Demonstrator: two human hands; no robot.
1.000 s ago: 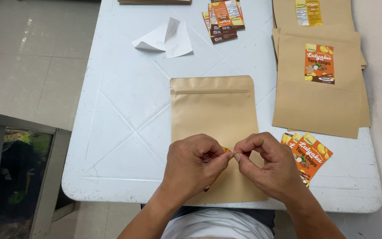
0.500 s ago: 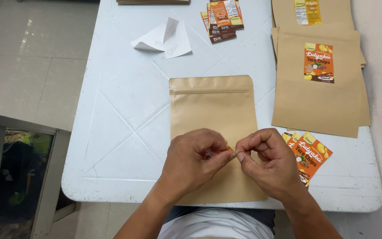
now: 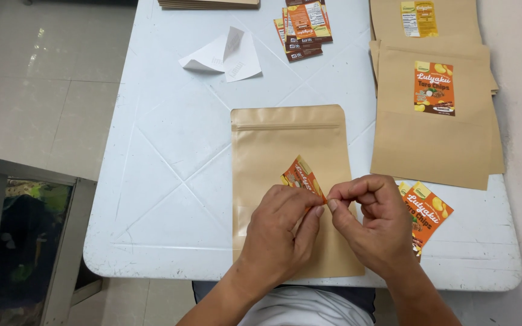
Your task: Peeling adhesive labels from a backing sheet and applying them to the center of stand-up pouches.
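Note:
A plain brown paper pouch [image 3: 288,151] lies flat in front of me on the white table [image 3: 170,151]. Above its lower half, my left hand [image 3: 279,232] and my right hand [image 3: 373,223] pinch the same orange label sticker [image 3: 300,175] between thumbs and fingertips. The sticker's upper corner sticks up past my left fingers. Most of the sticker is hidden by my hands.
A small pile of orange labels [image 3: 427,211] lies just right of my right hand. A stack of brown pouches with labels on them [image 3: 433,127] fills the right side. More labels [image 3: 303,27] and crumpled white backing paper [image 3: 225,57] lie at the far edge.
The orange sticker now shows above my left fingers, where before only a sliver was seen between my fingertips. My hands stay over the pouch's lower half.

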